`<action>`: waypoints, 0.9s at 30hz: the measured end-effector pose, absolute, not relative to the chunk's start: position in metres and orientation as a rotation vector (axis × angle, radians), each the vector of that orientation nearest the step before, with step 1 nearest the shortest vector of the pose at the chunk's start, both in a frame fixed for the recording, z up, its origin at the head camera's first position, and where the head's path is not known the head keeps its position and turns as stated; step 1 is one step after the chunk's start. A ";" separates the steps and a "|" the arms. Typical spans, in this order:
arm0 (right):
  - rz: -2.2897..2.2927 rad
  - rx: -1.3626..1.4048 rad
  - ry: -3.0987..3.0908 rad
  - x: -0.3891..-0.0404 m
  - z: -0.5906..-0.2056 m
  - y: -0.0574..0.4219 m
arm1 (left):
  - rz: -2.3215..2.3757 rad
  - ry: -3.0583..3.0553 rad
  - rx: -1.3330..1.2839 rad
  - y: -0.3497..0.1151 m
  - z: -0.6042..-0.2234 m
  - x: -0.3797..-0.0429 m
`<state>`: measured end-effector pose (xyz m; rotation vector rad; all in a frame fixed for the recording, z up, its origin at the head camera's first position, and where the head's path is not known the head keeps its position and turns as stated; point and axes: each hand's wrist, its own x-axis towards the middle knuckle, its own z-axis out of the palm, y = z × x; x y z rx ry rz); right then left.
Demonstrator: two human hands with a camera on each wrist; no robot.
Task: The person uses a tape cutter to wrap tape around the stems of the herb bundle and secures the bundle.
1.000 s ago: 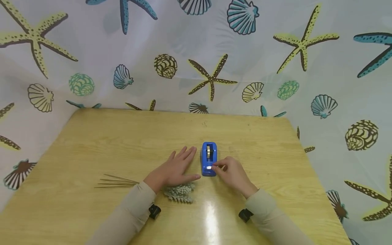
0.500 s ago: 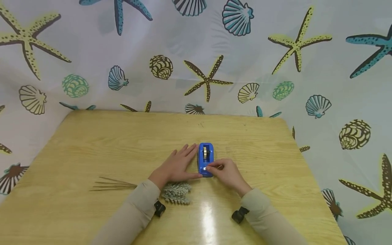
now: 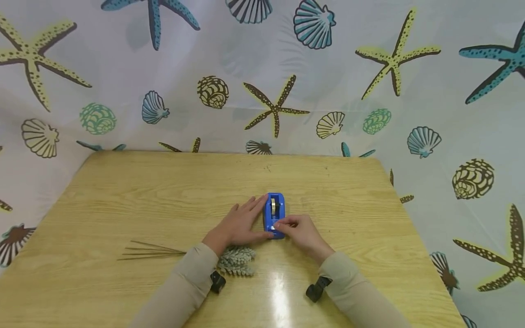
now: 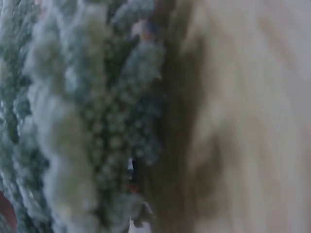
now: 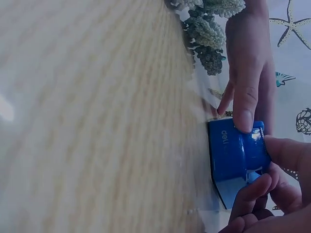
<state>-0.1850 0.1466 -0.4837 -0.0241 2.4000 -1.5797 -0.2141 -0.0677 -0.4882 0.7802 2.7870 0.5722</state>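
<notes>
A blue tape dispenser (image 3: 268, 219) stands on the table, its roll of tape (image 3: 273, 207) at the far end. My left hand (image 3: 242, 228) lies along its left side, fingers spread and straight, with the index fingertip at the far end and the thumb pressing on the near end. At the cutter, the thumb and index finger of my right hand (image 3: 303, 232) pinch the end of the tape. The right wrist view shows the left thumb resting on the dispenser's front (image 5: 228, 150). Grey-green sprigs (image 3: 235, 262) lie beneath my left wrist and fill much of the left wrist view (image 4: 97, 121).
Several thin brown stems (image 3: 151, 252) reach out to the left from under the left forearm. Behind the wooden table (image 3: 184, 182) hangs a white cloth (image 3: 229, 123) printed with starfish and shells. Each wrist carries a black camera.
My left hand has come right, from beside the dispenser to touching it at both ends. The right hand stays pinched at the cutter. The whole head view has shifted slightly.
</notes>
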 end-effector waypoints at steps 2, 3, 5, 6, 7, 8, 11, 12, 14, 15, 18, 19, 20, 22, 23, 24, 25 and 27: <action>-1.578 -0.038 2.391 -0.185 -0.484 0.144 | 0.595 2.783 0.768 -0.069 -0.488 -0.212; -1.578 -0.039 2.388 -0.184 -0.483 0.142 | 0.605 2.781 0.767 -0.069 -0.488 -0.211; -1.577 -0.044 2.389 -0.184 -0.484 0.141 | 0.608 2.777 0.758 -0.069 -0.487 -0.210; -1.573 -0.053 2.393 -0.184 -0.484 0.140 | 0.609 2.777 0.753 -0.069 -0.487 -0.209; -1.566 -0.063 2.398 -0.183 -0.484 0.140 | 0.608 2.778 0.750 -0.069 -0.487 -0.209; -1.560 -0.073 2.405 -0.183 -0.484 0.139 | 0.600 2.777 0.744 -0.069 -0.487 -0.209; -1.530 -0.117 2.451 -0.180 -0.485 0.140 | 0.598 2.764 0.739 -0.066 -0.487 -0.209; -1.517 -0.129 2.470 -0.179 -0.484 0.141 | 0.609 2.756 0.744 -0.065 -0.487 -0.210; -1.500 -0.136 2.507 -0.177 -0.483 0.142 | 0.607 2.738 0.758 -0.063 -0.487 -0.212; -1.494 -0.132 2.521 -0.176 -0.482 0.143 | 0.612 2.731 0.768 -0.062 -0.487 -0.213; -1.493 -0.117 2.542 -0.175 -0.479 0.144 | 0.616 2.724 0.787 -0.060 -0.487 -0.216; -1.498 -0.116 2.544 -0.175 -0.478 0.144 | 0.615 2.727 0.790 -0.060 -0.486 -0.217; -1.502 -0.116 2.542 -0.175 -0.478 0.143 | 0.612 2.731 0.789 -0.060 -0.486 -0.217; -1.508 -0.124 2.523 -0.175 -0.477 0.141 | 0.624 2.729 0.773 -0.063 -0.486 -0.216; -1.507 -0.126 2.510 -0.175 -0.476 0.139 | 0.634 2.726 0.763 -0.065 -0.486 -0.214; -1.507 -0.128 2.498 -0.174 -0.476 0.138 | 0.638 2.724 0.752 -0.066 -0.486 -0.213; -1.502 -0.124 2.488 -0.173 -0.476 0.136 | 0.649 2.719 0.745 -0.068 -0.486 -0.211; -1.491 -0.113 2.481 -0.173 -0.474 0.134 | 0.669 2.714 0.732 -0.071 -0.485 -0.210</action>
